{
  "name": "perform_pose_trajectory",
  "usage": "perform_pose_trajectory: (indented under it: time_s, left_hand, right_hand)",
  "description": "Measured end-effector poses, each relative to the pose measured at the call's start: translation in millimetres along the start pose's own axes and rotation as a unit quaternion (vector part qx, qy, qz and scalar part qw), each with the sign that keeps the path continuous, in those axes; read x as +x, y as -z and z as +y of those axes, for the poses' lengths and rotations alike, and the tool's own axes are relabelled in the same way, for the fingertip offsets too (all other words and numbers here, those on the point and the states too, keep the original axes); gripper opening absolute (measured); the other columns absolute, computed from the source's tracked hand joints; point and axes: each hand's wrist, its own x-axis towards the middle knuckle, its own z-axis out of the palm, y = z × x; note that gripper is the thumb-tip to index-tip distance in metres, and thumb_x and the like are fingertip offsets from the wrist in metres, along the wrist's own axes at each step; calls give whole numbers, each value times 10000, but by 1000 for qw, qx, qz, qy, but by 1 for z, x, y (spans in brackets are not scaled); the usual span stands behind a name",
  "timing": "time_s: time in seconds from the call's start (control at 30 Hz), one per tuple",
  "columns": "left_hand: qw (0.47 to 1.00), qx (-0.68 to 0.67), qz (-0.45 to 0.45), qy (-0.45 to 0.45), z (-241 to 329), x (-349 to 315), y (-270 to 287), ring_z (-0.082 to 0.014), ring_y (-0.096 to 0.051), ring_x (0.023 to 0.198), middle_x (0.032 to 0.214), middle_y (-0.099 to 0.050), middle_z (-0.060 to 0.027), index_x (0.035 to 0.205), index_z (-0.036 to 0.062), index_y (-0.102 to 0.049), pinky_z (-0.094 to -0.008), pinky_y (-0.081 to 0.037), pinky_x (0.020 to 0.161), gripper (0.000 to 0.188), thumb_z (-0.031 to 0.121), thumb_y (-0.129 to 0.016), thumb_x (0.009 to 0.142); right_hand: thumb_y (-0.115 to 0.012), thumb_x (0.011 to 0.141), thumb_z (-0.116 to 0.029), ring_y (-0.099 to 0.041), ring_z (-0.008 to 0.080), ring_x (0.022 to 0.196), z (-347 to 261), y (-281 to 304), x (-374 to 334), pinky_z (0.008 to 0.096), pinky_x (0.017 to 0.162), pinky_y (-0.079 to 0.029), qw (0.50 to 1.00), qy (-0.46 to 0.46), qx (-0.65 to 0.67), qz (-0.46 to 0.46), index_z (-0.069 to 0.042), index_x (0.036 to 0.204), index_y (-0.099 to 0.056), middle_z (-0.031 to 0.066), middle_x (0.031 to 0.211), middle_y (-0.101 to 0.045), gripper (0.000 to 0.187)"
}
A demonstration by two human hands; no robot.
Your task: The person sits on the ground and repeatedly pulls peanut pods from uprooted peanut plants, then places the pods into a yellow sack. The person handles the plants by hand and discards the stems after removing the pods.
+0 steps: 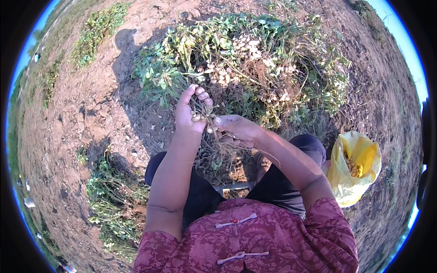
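In front of my lap, my left hand [187, 113] is closed around the stems of a peanut plant, its fingers curled upward. Pale pods [196, 117] and thin roots of this plant hang between my two hands. My right hand [243, 129] meets it from the right, thumb and fingers pinched on the pods and roots. How many pods lie inside my right fingers is hidden. Just beyond both hands lies a heap of uprooted peanut plants [182, 45], with clusters of pods [246, 47] showing among leaves and roots.
At my right knee stands an open yellow bag [342, 182] with peanuts [353, 167] inside. A smaller pile of plants [114, 193] lies to my left. Bare brown soil [68, 136] spreads around, with more green plants [98, 32] at the far left.
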Motion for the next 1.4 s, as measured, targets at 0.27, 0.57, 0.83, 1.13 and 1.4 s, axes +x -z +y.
perform_pose_trajectory:
  time_s: [0.27, 0.57, 0.83, 1.13, 1.4]
  left_hand:
    - [996, -39, 53, -56, 26, 2, 4, -131, -458, 613, 678, -442, -12, 779, 68, -463, -269, -410, 521, 99, 81, -538, 843]
    - [970, 74, 180, -147, 35, -3, 4, -135, -505, 651, 713, -510, -4, 853, 102, -491, -320, -452, 590, 109, 136, -592, 829]
    - [949, 95, 217, -209, 40, -12, -3, -145, -507, 611, 678, -508, -22, 824, 92, -479, -321, -453, 554, 103, 116, -578, 832]
    - [856, 215, 304, -357, 194, -95, 52, -167, -516, 561, 658, -512, -34, 804, 83, -485, -272, -447, 476, 137, 183, -558, 864]
    - [456, 285, 780, -321, 309, -340, 194, -196, -586, 723, 830, -608, -117, 861, -26, -596, -343, -504, 601, 386, 329, -694, 745]
  right_hand:
    - [-613, 869, -221, -405, 49, 457, -23, 7, -21, 162, 366, -263, 960, 216, 103, 142, -59, 828, -579, -19, 655, -516, 169]
    - [-565, 889, -281, -543, 177, 602, -47, 153, -257, 303, 578, -439, 377, 267, -569, 680, -51, 906, -605, 79, 708, -597, 235]
    - [-603, 813, -265, -328, 323, 1275, 38, 200, -402, 401, 1036, -299, 262, -190, -564, 760, -117, 1309, -411, 143, 1416, -312, 552]
    - [-604, 792, -162, -509, 348, 1055, -19, 174, -259, 398, 912, -408, 439, 192, -627, 614, -26, 1085, -535, 169, 1146, -532, 330]
    - [-626, 785, -150, -503, 337, 1090, -45, 140, -145, 391, 934, -405, 545, 250, -649, 469, -31, 1099, -539, 162, 1174, -528, 347]
